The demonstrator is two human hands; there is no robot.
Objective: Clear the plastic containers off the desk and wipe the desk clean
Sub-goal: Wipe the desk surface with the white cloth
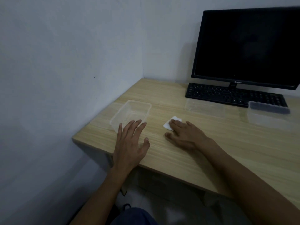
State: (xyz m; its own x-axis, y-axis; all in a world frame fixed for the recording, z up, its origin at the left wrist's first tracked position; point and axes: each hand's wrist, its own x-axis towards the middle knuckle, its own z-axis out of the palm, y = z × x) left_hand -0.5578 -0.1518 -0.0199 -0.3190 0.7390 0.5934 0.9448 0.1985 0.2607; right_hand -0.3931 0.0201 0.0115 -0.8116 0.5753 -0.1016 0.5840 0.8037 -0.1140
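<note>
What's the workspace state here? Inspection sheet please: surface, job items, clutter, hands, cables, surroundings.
Surface: light wood-grain desk, set into a wall corner.
Job's things: clear rectangular plastic container near the left edge; second clear plastic container at right, in front of the keyboard; flat clear plastic piece, perhaps a lid, between them; white folded wipe mid-desk.
Clutter: nothing seen.
Hands: left hand open, fingers spread, at the near container's wall; contact unclear. Right hand flat, fingers pressing the wipe.
Cables: nothing seen.
Surroundings: black monitor, screen dark; black keyboard below it; plain pale walls.
</note>
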